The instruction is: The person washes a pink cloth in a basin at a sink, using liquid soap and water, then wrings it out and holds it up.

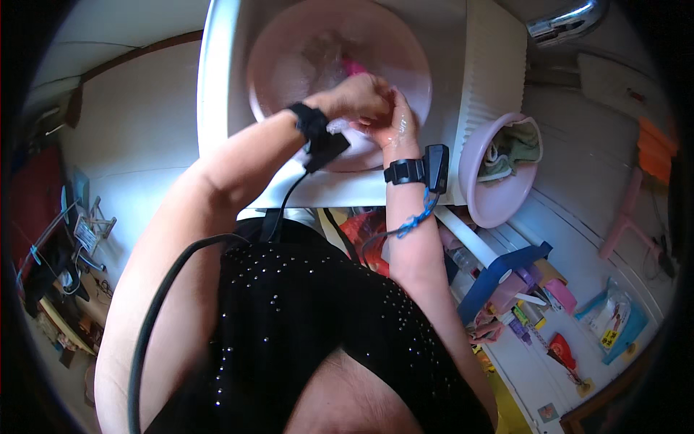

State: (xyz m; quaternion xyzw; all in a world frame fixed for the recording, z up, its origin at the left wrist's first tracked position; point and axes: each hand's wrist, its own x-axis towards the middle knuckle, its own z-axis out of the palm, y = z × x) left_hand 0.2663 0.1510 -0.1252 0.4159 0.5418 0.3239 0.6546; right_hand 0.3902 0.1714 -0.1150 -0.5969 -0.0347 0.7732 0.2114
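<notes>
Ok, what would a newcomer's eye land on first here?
The two hands, left hand and right hand, pressed together over the pink basin in the white sink. Next, the smaller pink tub of cloths at the sink's right.

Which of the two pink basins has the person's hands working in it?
The larger pink basin sitting inside the white sink; both hands meet over its water. The smaller pink basin, to the right beside the sink, only holds cloths.

A home washroom: white sink (pixel 217 87), chrome tap (pixel 564 22), pink basins (pixel 499 210), tiled floor.
</notes>
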